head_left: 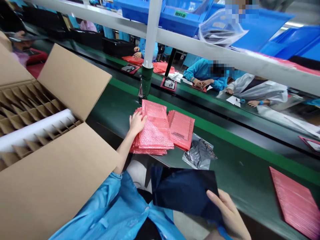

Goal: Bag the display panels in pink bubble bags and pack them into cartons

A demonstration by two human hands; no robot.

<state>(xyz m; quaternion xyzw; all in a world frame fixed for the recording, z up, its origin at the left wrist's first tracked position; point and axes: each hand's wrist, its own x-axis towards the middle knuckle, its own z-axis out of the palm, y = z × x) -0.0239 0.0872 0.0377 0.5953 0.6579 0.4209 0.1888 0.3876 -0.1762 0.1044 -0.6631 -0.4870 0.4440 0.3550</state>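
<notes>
My left hand (137, 122) grips the left edge of a stack of pink bubble bags (153, 133) lying on the dark workbench belt (240, 156). A second pink bubble bag pile (181, 129) lies against the stack's right side. My right hand (227, 213) holds a thin, dark, glossy flat panel (185, 191) low in front of my blue smock (117, 206). The panel's far edge is close to the belt, and its lower part is hidden by my hand and sleeve. A grey translucent bag (198, 155) lies just right of the pink bags.
An open cardboard carton (62, 163) with brown dividers (30, 110) stands at my left. A pink flat pack (296, 203) lies on the belt at lower right. Above runs a white shelf rail (200, 41) with blue bins. Co-workers in smocks handle items across the belt.
</notes>
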